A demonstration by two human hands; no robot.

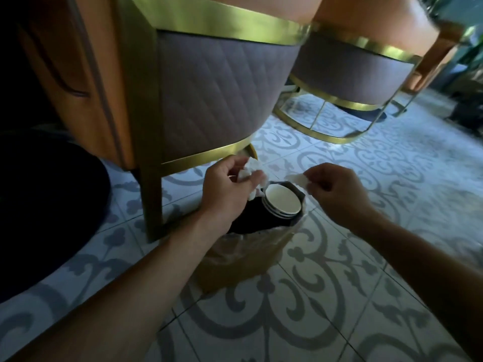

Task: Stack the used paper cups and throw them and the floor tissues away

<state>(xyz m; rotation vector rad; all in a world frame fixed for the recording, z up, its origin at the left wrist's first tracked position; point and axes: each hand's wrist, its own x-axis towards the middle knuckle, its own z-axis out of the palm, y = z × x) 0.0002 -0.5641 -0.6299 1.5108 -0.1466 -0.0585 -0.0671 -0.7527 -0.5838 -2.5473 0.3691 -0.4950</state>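
Note:
A stack of white paper cups (282, 203) lies tilted inside a small brown bin (243, 259) lined with a clear plastic bag, standing on the tiled floor. My left hand (224, 190) hovers over the bin's left rim, closed around a crumpled white tissue (252, 168). My right hand (337, 193) is just right of the bin, pinching a second white tissue (298, 180) that hangs over the bin's far right rim.
A chair (209, 82) with grey quilted fabric and a gold frame stands directly behind the bin, its gold leg (153, 202) to the bin's left. A second similar chair (350, 79) stands further right. Patterned floor tiles (366, 296) spread around.

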